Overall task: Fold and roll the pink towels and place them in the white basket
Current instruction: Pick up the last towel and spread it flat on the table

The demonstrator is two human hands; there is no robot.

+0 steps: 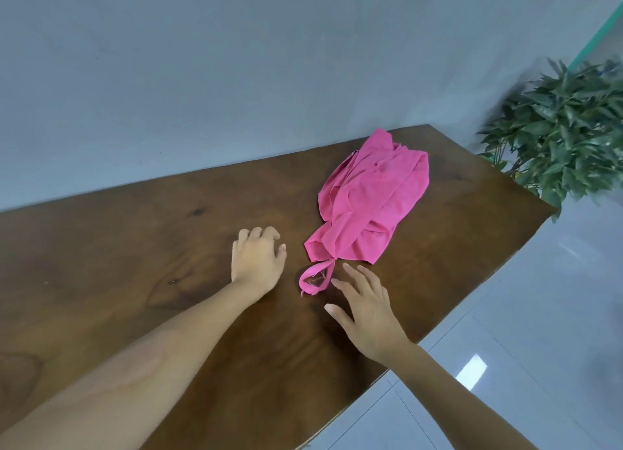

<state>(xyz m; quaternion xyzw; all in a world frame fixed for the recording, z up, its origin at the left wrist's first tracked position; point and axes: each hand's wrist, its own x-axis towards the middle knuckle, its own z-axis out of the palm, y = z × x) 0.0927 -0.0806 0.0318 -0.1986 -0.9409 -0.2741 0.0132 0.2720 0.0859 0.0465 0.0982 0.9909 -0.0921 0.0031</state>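
Note:
A crumpled heap of pink towels (369, 196) lies on the right half of the brown wooden table (141, 247), with a thin pink loop trailing from its near end. My left hand (258, 257) hovers just left of the heap, fingers loosely curled, holding nothing. My right hand (365, 309) is stretched out flat with straight fingers, its fingertips just short of the pink loop and the heap's near corner. Neither hand touches the cloth. No white basket is in view.
A grey wall runs behind the table. A green leafy plant (566, 129) stands off the table's far right corner. The table's right edge drops to a pale tiled floor (522, 365).

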